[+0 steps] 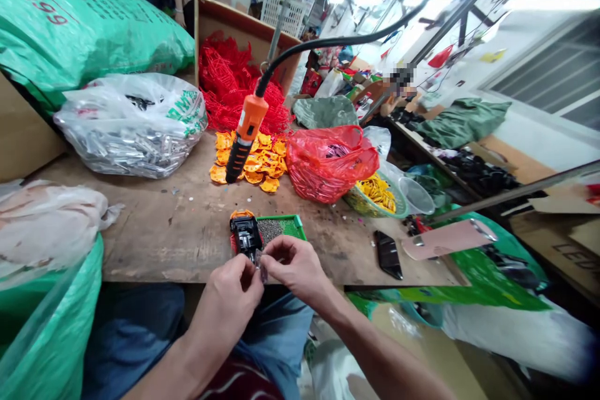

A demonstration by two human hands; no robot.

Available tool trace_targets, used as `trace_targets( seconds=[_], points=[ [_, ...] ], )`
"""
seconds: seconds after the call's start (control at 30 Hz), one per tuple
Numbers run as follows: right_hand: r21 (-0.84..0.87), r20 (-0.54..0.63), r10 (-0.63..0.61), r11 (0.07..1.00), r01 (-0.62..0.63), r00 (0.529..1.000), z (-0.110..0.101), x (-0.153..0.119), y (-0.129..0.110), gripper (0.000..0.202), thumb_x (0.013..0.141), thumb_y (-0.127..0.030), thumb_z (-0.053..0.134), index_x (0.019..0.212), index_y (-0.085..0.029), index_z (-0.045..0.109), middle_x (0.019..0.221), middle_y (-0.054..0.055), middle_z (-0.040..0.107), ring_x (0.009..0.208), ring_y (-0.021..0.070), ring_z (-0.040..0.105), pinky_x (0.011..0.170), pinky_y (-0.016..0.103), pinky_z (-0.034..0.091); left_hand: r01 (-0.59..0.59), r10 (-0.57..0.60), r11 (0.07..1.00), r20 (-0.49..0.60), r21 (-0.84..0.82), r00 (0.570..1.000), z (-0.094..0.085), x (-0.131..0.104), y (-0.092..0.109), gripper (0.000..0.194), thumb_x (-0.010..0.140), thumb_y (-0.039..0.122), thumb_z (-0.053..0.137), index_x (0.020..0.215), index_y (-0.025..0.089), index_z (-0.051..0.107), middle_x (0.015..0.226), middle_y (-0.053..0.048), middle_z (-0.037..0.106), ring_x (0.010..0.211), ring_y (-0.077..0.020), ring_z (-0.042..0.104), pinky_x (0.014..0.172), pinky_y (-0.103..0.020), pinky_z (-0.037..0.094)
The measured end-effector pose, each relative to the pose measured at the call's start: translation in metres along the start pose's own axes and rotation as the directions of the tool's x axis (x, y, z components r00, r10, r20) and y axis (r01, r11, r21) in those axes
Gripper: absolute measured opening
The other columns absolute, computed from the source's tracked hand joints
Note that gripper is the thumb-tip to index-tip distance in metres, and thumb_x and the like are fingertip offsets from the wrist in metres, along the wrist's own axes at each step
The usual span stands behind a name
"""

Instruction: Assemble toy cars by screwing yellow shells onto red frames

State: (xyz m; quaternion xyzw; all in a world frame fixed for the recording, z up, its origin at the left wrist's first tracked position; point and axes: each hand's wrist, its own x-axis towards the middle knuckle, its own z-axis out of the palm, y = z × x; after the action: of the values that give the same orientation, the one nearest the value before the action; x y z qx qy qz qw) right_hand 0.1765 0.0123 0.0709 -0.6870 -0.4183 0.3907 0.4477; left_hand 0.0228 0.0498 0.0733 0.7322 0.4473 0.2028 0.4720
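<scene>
My left hand (237,290) and my right hand (293,265) meet at the table's front edge, fingertips pinched together. Between them is a small, shiny, partly clear piece (261,267); its exact kind is too small to make out. Just beyond my fingers lies a black and orange toy car body (246,234), its dark underside facing up. A green tray (298,225) holding many small grey screws (269,229) sits against its right side. Above the table hangs an orange and black electric screwdriver (246,131) on a black cable, apart from both hands.
Orange plastic parts (262,165) are piled behind the car. Around them stand a clear bag of silvery parts (135,131), a box of red parts (225,75), a red bag (328,162) and a basket of yellow parts (377,192). A phone (388,254) and pink flask (450,239) lie right.
</scene>
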Motion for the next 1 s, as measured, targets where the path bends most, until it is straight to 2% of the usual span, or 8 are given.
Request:
trace_targets(
  seconds=[0.2,0.33,0.53,0.73,1.0],
  points=[
    [0.090,0.045,-0.011,0.996,0.007,0.999,-0.015,0.003,0.004,0.007,0.073,-0.021,0.068,0.076,-0.016,0.065,0.067,0.000,0.067,0.059,0.0120,0.062,0.056,0.022,0.050,-0.027,0.027,1.000,0.012,-0.010,1.000,0.006,0.011,0.010,0.022,0.085,0.031,0.052,0.065,0.022,0.051,0.061,0.002,0.060,0.056,-0.0148,0.054,0.057,-0.026,0.039],
    [0.071,0.031,-0.033,0.997,0.031,0.999,-0.020,0.001,0.007,0.009,0.075,-0.022,0.068,0.082,-0.016,0.066,0.073,0.001,0.069,0.062,0.0123,0.064,0.056,0.021,0.050,-0.033,0.032,0.999,0.016,0.008,0.999,0.009,0.013,0.011,0.022,0.084,0.030,0.053,0.064,0.022,0.048,0.059,0.003,0.057,0.054,-0.0140,0.051,0.057,-0.025,0.038],
    [0.047,0.009,-0.031,0.998,0.031,0.999,-0.022,-0.004,0.009,0.008,0.074,-0.020,0.065,0.082,-0.017,0.066,0.073,0.002,0.070,0.065,0.0148,0.066,0.061,0.025,0.053,-0.059,0.058,0.998,0.035,0.027,0.998,0.012,0.013,0.012,0.022,0.084,0.028,0.052,0.064,0.023,0.045,0.060,0.003,0.057,0.056,-0.0143,0.051,0.057,-0.026,0.037],
    [0.048,-0.014,-0.015,0.999,0.016,1.000,-0.022,-0.009,0.004,0.009,0.070,-0.016,0.065,0.079,-0.016,0.066,0.071,0.000,0.068,0.062,0.0118,0.063,0.057,0.021,0.051,-0.072,0.071,0.996,0.037,0.052,0.997,0.012,0.007,0.016,0.023,0.084,0.027,0.050,0.062,0.023,0.044,0.058,0.002,0.057,0.053,-0.0144,0.051,0.056,-0.026,0.037],
    [0.073,-0.018,0.003,0.997,-0.002,1.000,-0.022,-0.016,0.003,0.009,0.071,-0.019,0.068,0.079,-0.017,0.067,0.072,0.000,0.067,0.063,0.0116,0.061,0.058,0.021,0.050,-0.100,0.098,0.990,0.029,0.103,0.995,0.013,0.001,0.016,0.021,0.084,0.026,0.049,0.064,0.023,0.044,0.060,0.001,0.059,0.055,-0.0158,0.054,0.056,-0.026,0.037]
  ],
)
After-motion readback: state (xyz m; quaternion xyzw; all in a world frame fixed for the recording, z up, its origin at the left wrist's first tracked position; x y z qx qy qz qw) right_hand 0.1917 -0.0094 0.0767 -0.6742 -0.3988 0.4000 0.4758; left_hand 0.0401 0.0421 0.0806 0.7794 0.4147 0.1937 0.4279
